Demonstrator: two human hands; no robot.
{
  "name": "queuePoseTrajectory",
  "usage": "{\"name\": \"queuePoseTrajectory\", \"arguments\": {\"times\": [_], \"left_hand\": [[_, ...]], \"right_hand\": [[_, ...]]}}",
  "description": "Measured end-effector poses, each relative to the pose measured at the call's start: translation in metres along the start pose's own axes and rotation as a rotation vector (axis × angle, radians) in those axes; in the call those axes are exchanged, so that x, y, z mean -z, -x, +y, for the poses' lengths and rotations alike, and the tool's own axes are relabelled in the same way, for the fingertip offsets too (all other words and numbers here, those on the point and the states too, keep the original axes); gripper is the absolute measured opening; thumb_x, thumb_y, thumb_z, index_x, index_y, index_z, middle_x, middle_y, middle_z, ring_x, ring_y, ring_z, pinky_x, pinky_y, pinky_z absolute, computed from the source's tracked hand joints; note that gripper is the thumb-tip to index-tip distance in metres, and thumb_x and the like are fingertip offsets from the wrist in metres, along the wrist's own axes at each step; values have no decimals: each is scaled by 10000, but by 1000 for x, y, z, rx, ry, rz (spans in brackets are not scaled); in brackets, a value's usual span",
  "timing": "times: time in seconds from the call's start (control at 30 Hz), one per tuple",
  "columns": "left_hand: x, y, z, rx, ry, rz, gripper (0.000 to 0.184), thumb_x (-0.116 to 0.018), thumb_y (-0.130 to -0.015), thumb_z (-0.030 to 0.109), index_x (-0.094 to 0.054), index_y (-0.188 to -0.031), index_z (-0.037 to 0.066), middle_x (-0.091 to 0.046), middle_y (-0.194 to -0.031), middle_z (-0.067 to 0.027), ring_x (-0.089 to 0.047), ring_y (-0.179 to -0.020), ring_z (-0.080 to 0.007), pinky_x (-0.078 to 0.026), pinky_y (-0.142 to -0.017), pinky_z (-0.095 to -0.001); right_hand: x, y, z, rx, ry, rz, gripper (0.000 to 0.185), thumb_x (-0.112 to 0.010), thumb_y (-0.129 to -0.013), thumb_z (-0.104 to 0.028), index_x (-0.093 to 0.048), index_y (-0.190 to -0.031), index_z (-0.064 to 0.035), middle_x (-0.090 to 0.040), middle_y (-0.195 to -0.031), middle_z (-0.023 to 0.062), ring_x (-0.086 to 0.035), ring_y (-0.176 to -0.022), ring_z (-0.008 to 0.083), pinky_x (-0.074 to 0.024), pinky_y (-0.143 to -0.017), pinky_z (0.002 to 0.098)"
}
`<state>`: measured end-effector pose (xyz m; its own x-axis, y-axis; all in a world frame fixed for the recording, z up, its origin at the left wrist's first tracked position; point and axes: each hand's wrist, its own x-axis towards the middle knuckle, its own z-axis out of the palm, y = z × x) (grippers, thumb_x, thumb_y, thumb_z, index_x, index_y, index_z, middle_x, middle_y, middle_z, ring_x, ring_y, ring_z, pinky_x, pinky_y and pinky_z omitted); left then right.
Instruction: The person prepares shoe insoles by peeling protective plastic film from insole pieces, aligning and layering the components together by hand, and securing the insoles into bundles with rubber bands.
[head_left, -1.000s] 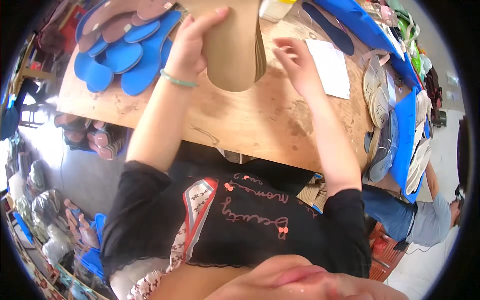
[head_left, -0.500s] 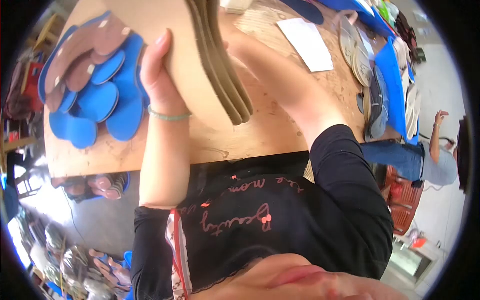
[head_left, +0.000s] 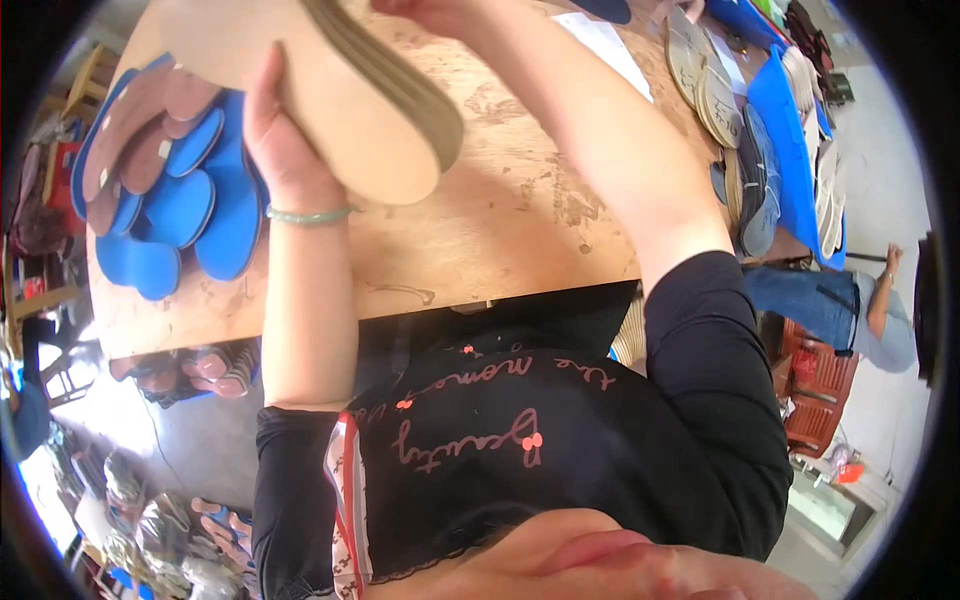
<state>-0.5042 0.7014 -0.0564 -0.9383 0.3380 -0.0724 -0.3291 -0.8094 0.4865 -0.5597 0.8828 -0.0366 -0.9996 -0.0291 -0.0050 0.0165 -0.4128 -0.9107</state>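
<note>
My left hand (head_left: 285, 150), with a green bangle at its wrist, grips a stack of beige shoe insoles (head_left: 375, 135). Its thumb lies along the upper face; the other fingers are hidden underneath. Layered brown edges show along the stack's right side, and the far end runs out of the picture. Close to that edge, at the top of the view, is my right hand (head_left: 425, 12), partly cut off, its fingers too little visible to judge. Left of the stack, blue insoles (head_left: 230, 225) and brownish-pink insoles (head_left: 130, 125) lie piled on the wooden table (head_left: 540, 235).
White paper (head_left: 605, 50) lies toward the back right. Along the right edge are pale insoles with writing (head_left: 718, 110), a tied dark bundle (head_left: 760, 175) and a blue bin (head_left: 785, 150) holding more pieces. Another person (head_left: 880, 310) stands farther right.
The insole stack has moved left and turned to show more of its flat face. My right hand has come out from behind it to the top edge of the view.
</note>
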Motion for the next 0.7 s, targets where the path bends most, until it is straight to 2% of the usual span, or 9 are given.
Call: {"name": "queuePoseTrajectory", "arguments": {"times": [0.03, 0.17, 0.23, 0.3, 0.37, 0.4, 0.5, 0.53, 0.7], "left_hand": [[-7, 2, -1, -42, -54, 64, 404, -530, -939, 273, -562, -1235, 1, -628, -1186, -150, -606, -1084, -281, -481, -973, -408], [18, -13, -10, -23, -27, 7, 350, -616, -921, 246, -580, -1206, 45, -640, -1170, -70, -612, -1071, -229, -484, -967, -384], [1, 3, -9, 86, 30, -35, 332, -621, -925, 237, -567, -1198, 55, -655, -1084, -76, -632, -1001, -209, -522, -888, -360], [2, 3, -15, 112, 85, -43, 302, -625, -923, 191, -569, -1193, 67, -654, -1088, -73, -637, -1002, -201, -523, -900, -367], [2, 4, -19, 56, 27, -139, 293, -629, -923, 185, -572, -1187, 73, -654, -1082, -72, -637, -1000, -192, -525, -891, -360], [-3, 8, -19, 39, 13, -143, 286, -615, -930, 163, -573, -1189, 51, -654, -1076, -74, -640, -989, -188, -527, -880, -348], [-4, 11, -28, 55, 27, -147, 342, -630, -923, 180, -536, -1212, 22, -613, -1164, -82, -601, -1064, -218, -498, -925, -366], [-2, 12, -28, 47, -18, -170, 310, -636, -934, 223, -562, -1205, 93, -614, -1166, -15, -581, -1096, -172, -490, -942, -370], [-2, 15, -33, -44, -81, -206, 334, -626, -941, 203, -530, -1250, 121, -578, -1233, 1, -543, -1155, -160, -454, -984, -355]], "right_hand": [[9, 4, -13, -32, -96, -145, 198, -606, -856, -61, -595, -1053, -45, -645, -957, 70, -478, -583, 66, -401, -507, 184], [-19, 75, -72, 34, -289, -321, 142, -561, -899, -28, -549, -1040, -39, -591, -1213, 170, -482, -557, 45, -389, -477, 166], [-27, 107, -81, 51, -177, -303, 128, -595, -892, -46, -541, -1007, -37, -608, -1179, 166, -522, -599, 48, -404, -486, 174], [-43, 125, -81, 57, 148, -137, 154, -637, -878, -69, -535, -987, -34, -625, -1141, 157, -561, -654, 60, -429, -514, 186], [-54, 135, -78, 55, 676, 185, 210, -688, -855, -95, -531, -979, -31, -641, -1099, 144, -599, -722, 82, -465, -560, 202], [-50, 133, -68, 138, 535, 108, 346, -775, -784, -146, -527, -995, -31, -648, -982, 96, -611, -738, 115, -493, -652, 228], [-61, 139, -62, 22, 963, 213, 446, -822, -735, -195, -519, -1018, -29, -619, -953, 77, -607, -806, 152, -497, -761, 268], [-66, 140, -61, 110, 1064, 189, 549, -845, -695, -214, -491, -1069, -26, -584, -991, 102, -590, -904, 191, -487, -807, 312], [-69, 130, -23, 477, 1360, 236, 552, -791, -723, -186, -453, -1126, -17, -558, -1090, 166, -575, -1014, 286, -475, -866, 378]]}}
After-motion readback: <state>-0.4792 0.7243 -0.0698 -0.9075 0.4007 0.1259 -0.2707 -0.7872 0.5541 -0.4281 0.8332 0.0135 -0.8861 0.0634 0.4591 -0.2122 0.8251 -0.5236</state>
